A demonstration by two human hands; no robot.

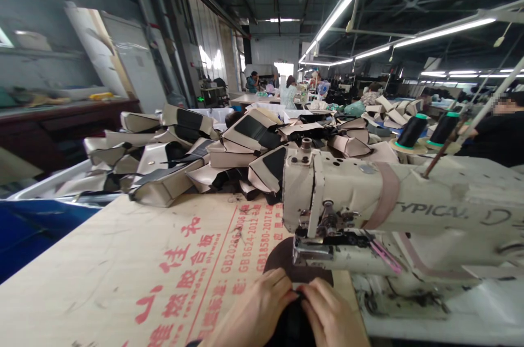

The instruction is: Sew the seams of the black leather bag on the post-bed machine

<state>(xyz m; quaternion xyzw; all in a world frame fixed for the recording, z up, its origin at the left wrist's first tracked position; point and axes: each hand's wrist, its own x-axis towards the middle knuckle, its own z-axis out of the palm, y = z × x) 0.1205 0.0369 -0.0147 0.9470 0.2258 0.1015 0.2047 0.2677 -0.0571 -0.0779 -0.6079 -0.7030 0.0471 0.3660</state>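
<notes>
At the bottom of the head view, my left hand (260, 306) and my right hand (329, 311) are side by side with fingers closed. Both pinch the upper edge of a black piece of material (290, 325), whose kind I cannot make out. A small pale strip shows between the fingertips. Just beyond the hands, a dark brown rounded flat piece (280, 257) rests on the plywood top, partly covered by the machine and hands. The cream sewing machine (339, 189) stands to the right, its cylindrical arm (313, 251) directly beyond my fingers.
Beige and black bag-like pieces (241, 134) are heaped behind the plywood top (135, 259), which bears red printing. A blue surface (45, 232) lies left. Black thread cones (411, 131) stand behind the machine. A person in dark clothing (497, 134) is at right; others work farther back.
</notes>
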